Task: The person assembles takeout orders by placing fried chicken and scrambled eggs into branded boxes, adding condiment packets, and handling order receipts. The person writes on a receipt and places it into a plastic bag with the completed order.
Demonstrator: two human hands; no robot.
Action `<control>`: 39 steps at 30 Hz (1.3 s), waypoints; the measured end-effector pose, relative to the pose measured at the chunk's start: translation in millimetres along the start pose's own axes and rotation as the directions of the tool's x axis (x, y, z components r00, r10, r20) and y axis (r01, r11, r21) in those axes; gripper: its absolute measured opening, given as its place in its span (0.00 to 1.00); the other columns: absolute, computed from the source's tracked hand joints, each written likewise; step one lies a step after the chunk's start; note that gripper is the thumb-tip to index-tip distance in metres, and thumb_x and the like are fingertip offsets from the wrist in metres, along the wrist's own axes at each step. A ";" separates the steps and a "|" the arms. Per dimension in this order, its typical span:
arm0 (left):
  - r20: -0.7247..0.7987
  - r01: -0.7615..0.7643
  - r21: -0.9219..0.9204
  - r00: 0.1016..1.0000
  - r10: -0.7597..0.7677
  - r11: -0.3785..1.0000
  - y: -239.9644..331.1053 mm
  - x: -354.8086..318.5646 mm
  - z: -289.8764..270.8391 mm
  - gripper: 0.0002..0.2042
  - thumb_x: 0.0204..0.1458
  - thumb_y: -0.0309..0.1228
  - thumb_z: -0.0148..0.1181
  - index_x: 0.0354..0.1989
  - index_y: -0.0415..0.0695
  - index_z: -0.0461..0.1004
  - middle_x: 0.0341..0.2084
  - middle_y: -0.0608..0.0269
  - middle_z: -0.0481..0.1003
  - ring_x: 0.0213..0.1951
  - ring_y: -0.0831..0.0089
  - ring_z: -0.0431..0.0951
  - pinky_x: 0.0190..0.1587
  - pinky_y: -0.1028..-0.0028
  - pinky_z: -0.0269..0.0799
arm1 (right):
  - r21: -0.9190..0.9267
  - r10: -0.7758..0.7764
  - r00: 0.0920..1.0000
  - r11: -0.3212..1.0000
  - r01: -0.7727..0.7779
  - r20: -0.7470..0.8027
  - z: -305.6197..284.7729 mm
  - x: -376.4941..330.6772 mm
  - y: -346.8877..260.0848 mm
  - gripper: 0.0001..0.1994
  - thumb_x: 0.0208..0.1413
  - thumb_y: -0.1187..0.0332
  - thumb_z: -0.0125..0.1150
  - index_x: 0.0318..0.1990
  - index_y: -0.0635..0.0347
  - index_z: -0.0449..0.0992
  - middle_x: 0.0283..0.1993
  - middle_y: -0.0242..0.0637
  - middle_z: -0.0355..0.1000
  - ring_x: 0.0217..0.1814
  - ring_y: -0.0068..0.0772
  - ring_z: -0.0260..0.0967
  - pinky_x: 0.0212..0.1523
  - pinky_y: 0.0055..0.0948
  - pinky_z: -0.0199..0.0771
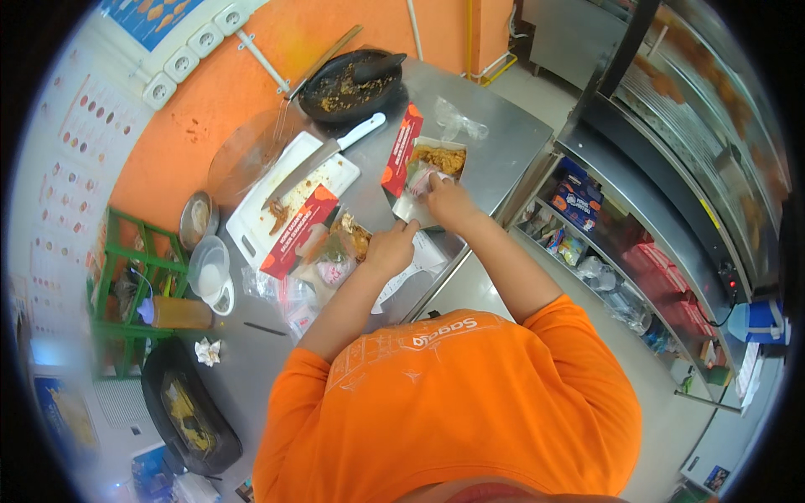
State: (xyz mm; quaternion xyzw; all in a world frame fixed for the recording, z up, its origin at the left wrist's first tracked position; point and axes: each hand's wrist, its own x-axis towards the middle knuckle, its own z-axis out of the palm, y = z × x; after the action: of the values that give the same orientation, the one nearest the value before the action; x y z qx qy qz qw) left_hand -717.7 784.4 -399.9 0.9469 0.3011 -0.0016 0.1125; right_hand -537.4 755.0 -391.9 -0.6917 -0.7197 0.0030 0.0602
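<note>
A: Packing a food box (432,172) at the far right of the steel counter (495,151), the right hand (447,199) pinches a small clear sachet (422,178) over it.

B: And the left hand (391,248)?

A: Curled at the nearer box (323,243), grip unclear. Best to seat the sachet beside the food, keeping the red lid (401,151) open.

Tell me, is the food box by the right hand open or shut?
Open. The box has its red lid standing up, and fried food shows inside, where the right hand reaches.
</note>
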 end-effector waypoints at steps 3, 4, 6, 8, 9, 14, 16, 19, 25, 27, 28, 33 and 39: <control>-0.032 -0.007 -0.012 0.999 0.007 1.000 -2.8 -6.4 4.1 0.18 0.46 0.25 0.49 0.48 0.46 0.65 0.39 0.51 0.72 0.36 0.50 0.76 0.37 0.52 0.70 | -0.145 -0.030 0.994 0.989 0.014 -0.108 5.5 4.5 -1.4 0.12 0.52 0.65 0.54 0.44 0.47 0.78 0.50 0.45 0.65 0.47 0.44 0.69 0.43 0.39 0.73; -0.055 -0.017 -0.029 0.998 0.015 0.999 -3.2 -7.2 4.9 0.17 0.46 0.24 0.49 0.48 0.47 0.66 0.38 0.51 0.72 0.35 0.50 0.76 0.37 0.52 0.69 | -0.203 -0.062 0.985 0.979 0.029 -0.160 7.4 6.4 -1.8 0.13 0.52 0.66 0.54 0.45 0.46 0.78 0.48 0.44 0.65 0.46 0.43 0.69 0.42 0.39 0.73; -0.045 -0.016 -0.002 0.999 0.016 1.000 -3.4 -8.4 6.1 0.16 0.47 0.24 0.48 0.47 0.47 0.66 0.38 0.53 0.73 0.35 0.52 0.76 0.40 0.52 0.68 | -0.184 -0.043 0.993 0.983 0.022 -0.109 10.1 11.1 -1.5 0.14 0.53 0.65 0.53 0.46 0.45 0.77 0.48 0.44 0.65 0.46 0.44 0.69 0.42 0.39 0.72; -0.046 -0.013 0.020 0.999 0.014 1.000 -2.6 -9.7 6.3 0.17 0.48 0.24 0.47 0.48 0.48 0.66 0.38 0.54 0.73 0.35 0.55 0.77 0.43 0.52 0.66 | -0.165 -0.034 0.996 0.986 0.019 -0.084 11.2 15.3 -0.6 0.14 0.53 0.64 0.53 0.47 0.45 0.77 0.49 0.44 0.65 0.46 0.45 0.69 0.43 0.40 0.72; -0.043 -0.005 0.031 0.999 0.007 1.000 -1.3 -10.6 5.9 0.18 0.48 0.23 0.47 0.49 0.48 0.66 0.38 0.54 0.73 0.35 0.56 0.77 0.45 0.52 0.65 | -0.152 -0.029 0.996 0.988 0.017 -0.080 10.8 15.9 -0.4 0.14 0.54 0.64 0.53 0.47 0.45 0.77 0.49 0.44 0.65 0.45 0.46 0.69 0.43 0.41 0.71; -0.111 0.054 0.036 0.993 -0.050 0.998 14.3 -29.6 -7.6 0.26 0.50 0.22 0.45 0.60 0.52 0.61 0.38 0.56 0.74 0.34 0.60 0.77 0.50 0.54 0.59 | -0.075 -0.133 0.985 0.989 0.125 -0.114 -7.3 -7.0 -5.2 0.12 0.53 0.65 0.56 0.45 0.49 0.77 0.46 0.42 0.68 0.45 0.44 0.69 0.45 0.43 0.69; -0.097 0.058 -0.002 0.994 -0.058 0.998 21.5 -43.1 -18.8 0.29 0.50 0.22 0.45 0.64 0.53 0.57 0.38 0.57 0.74 0.35 0.60 0.77 0.51 0.55 0.59 | 0.076 -0.143 0.981 0.985 0.154 -0.128 -22.6 -28.3 -8.9 0.11 0.52 0.67 0.57 0.43 0.54 0.76 0.45 0.41 0.69 0.47 0.42 0.69 0.47 0.42 0.67; -0.150 -0.001 -0.465 0.986 -0.078 0.885 22.6 -82.5 -34.3 0.29 0.49 0.18 0.46 0.63 0.49 0.58 0.47 0.51 0.72 0.43 0.58 0.76 0.57 0.58 0.61 | 0.309 -0.136 0.946 0.923 0.229 -0.295 -43.5 -52.9 -21.9 0.09 0.50 0.70 0.60 0.40 0.57 0.76 0.39 0.41 0.70 0.43 0.41 0.70 0.43 0.40 0.67; -0.117 -0.098 -0.993 0.751 -0.650 0.066 -9.5 -210.3 -26.0 0.21 0.54 0.18 0.45 0.57 0.43 0.65 0.54 0.60 0.66 0.49 0.73 0.71 0.52 0.74 0.68 | 0.757 -0.366 0.928 0.624 0.193 0.066 -46.2 -60.1 -75.7 0.05 0.51 0.73 0.60 0.36 0.62 0.76 0.36 0.41 0.71 0.40 0.45 0.69 0.40 0.34 0.69; -0.046 -0.141 -0.989 0.549 -0.835 -0.038 -23.6 -247.9 -16.5 0.16 0.55 0.18 0.44 0.51 0.41 0.70 0.46 0.61 0.71 0.44 0.75 0.73 0.47 0.76 0.70 | 0.737 -0.529 0.845 0.536 0.410 -0.086 -32.7 -50.6 -108.5 0.07 0.52 0.72 0.59 0.38 0.61 0.75 0.38 0.41 0.71 0.42 0.43 0.70 0.41 0.35 0.69; 0.040 -0.129 -0.986 0.434 -0.900 -0.106 -28.3 -264.0 -11.7 0.14 0.55 0.18 0.44 0.48 0.40 0.72 0.41 0.61 0.73 0.41 0.75 0.74 0.45 0.76 0.71 | 0.695 -0.598 0.785 0.496 0.520 -0.160 -26.5 -44.2 -125.3 0.08 0.52 0.71 0.59 0.40 0.61 0.75 0.38 0.41 0.71 0.42 0.43 0.70 0.41 0.35 0.69; -0.015 -0.315 -0.949 0.023 -1.000 0.007 -28.9 -327.4 -2.1 0.11 0.56 0.21 0.44 0.38 0.39 0.75 0.32 0.63 0.75 0.34 0.77 0.74 0.40 0.77 0.70 | 0.447 -0.684 0.710 0.590 0.673 -0.166 -8.4 -8.1 -196.6 0.20 0.50 0.66 0.62 0.51 0.60 0.70 0.42 0.44 0.70 0.42 0.47 0.69 0.43 0.38 0.70; -0.166 -0.030 -0.985 -0.139 -0.976 0.172 -5.3 -380.5 7.0 0.10 0.55 0.22 0.46 0.37 0.41 0.76 0.37 0.60 0.73 0.36 0.76 0.71 0.41 0.76 0.68 | 0.275 -0.682 0.720 0.674 0.686 -0.128 13.3 -12.2 -188.8 0.17 0.47 0.66 0.61 0.46 0.57 0.72 0.39 0.39 0.68 0.43 0.42 0.67 0.44 0.42 0.66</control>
State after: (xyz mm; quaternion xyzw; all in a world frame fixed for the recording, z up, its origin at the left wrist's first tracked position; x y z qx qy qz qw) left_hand -1031.8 570.3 -380.9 0.2775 0.6680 0.6280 0.2870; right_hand -726.0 735.8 -389.6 -0.3545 -0.9160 0.0854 0.1672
